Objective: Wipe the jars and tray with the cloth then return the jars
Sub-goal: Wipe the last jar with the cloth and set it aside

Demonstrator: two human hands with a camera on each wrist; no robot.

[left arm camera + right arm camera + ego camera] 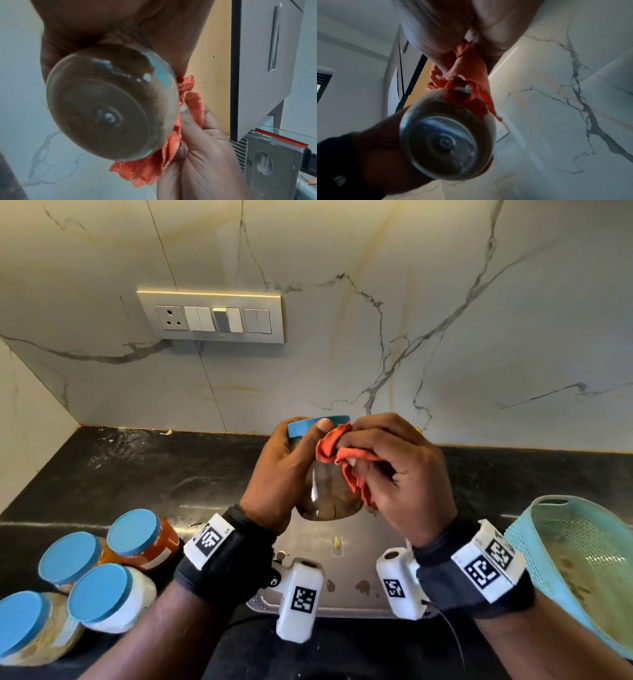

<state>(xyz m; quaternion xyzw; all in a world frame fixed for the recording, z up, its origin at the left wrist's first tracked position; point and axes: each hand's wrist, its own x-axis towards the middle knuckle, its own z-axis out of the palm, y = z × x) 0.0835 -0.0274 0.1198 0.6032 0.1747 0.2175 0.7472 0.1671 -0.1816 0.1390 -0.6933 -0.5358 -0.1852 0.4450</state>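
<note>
Head view shows the left hand (274,474) wrapped around a blue-lidded jar (329,491), held up over the steel tray (356,559). The right hand (394,474) bunches an orange cloth (339,453) in curled fingers against the jar's side. Four more jars (99,594) stand on the dark counter (137,474) at left; a teal basket (582,559) sits right.

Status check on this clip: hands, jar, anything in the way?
Left hand grips the jar off the counter. Right hand presses the orange cloth on its side. Four jars wait left; tray below. Nothing blocking.
</note>
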